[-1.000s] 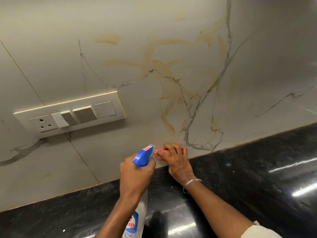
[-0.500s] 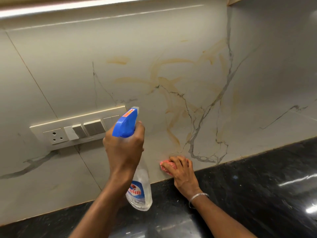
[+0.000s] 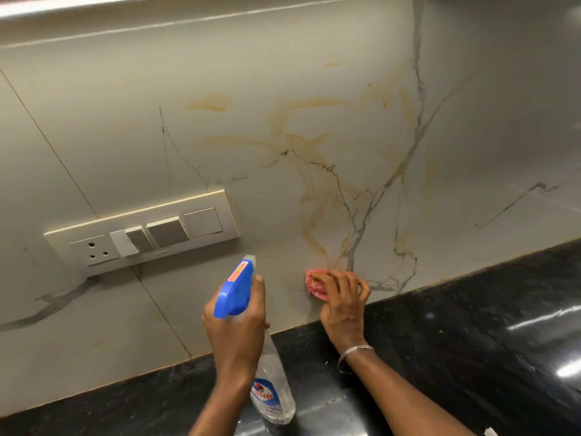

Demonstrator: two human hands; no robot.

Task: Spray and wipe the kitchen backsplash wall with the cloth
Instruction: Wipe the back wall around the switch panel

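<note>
The pale marble backsplash wall [image 3: 314,89] carries yellowish-brown smears [image 3: 314,190] across its middle. My left hand [image 3: 237,325] grips a clear spray bottle [image 3: 273,391] by its neck, and the blue trigger head [image 3: 235,287] points up toward the wall. My right hand [image 3: 344,300] holds a crumpled pink cloth [image 3: 314,283] against the wall's bottom edge, just above the counter. A metal bangle circles that wrist.
A cream switch plate with a socket and several switches [image 3: 141,231] is mounted on the wall to the left of the bottle. The glossy black stone counter [image 3: 471,325] runs along the bottom. A lit strip [image 3: 94,1] sits under the cabinet at the top.
My left hand lifted the spray bottle off the counter and aimed its nozzle at the wall. My right hand stayed with the cloth at the wall's base.
</note>
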